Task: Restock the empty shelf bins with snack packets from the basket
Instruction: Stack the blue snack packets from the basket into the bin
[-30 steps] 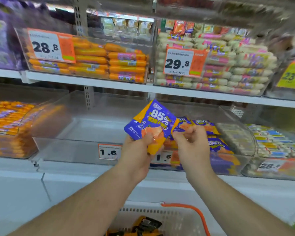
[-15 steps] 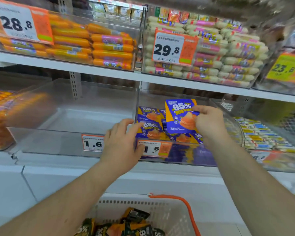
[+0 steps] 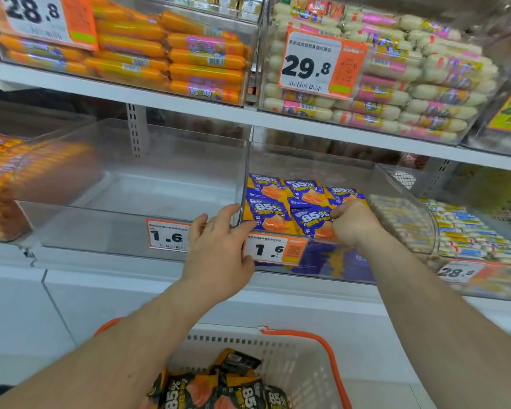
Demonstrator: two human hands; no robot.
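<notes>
Gripping an upright blue packet [image 3: 314, 221], right hand [image 3: 355, 221] fingers curled; left hand [image 3: 219, 249] spread.

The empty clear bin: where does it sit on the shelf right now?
In the head view, the empty clear bin sits left of centre on the lower shelf, directly left of the bin of blue packets, above the basket.

Bright, even overhead store lighting — soft shadows only. Wide-angle distortion bends shelf edges [image 3: 307, 125]; left and right margins blurred.
</notes>
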